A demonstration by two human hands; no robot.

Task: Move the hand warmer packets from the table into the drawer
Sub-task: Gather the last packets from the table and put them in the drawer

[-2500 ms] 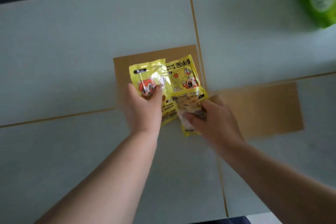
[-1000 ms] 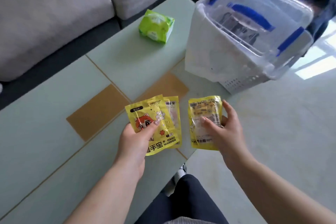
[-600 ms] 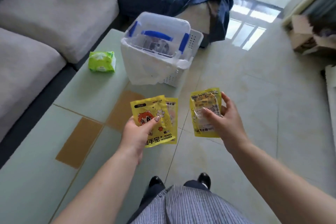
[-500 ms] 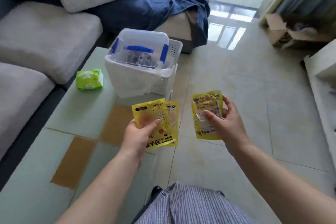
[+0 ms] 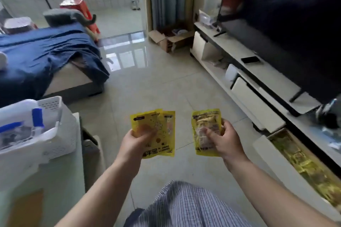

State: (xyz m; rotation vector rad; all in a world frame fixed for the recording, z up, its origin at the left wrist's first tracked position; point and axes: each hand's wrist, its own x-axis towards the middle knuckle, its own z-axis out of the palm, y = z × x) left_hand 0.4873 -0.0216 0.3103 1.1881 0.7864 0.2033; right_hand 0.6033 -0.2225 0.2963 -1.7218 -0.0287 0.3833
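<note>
Open drawer, seemingly packet-filled, right.

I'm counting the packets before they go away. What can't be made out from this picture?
- Left hand packets: overlapping, so their count is unsure; head view.
- Right hand packet: print blurred.
- Open drawer: cut off by the right edge; yellow contents blurred.

Open drawer right of packets, basket on table left
</note>
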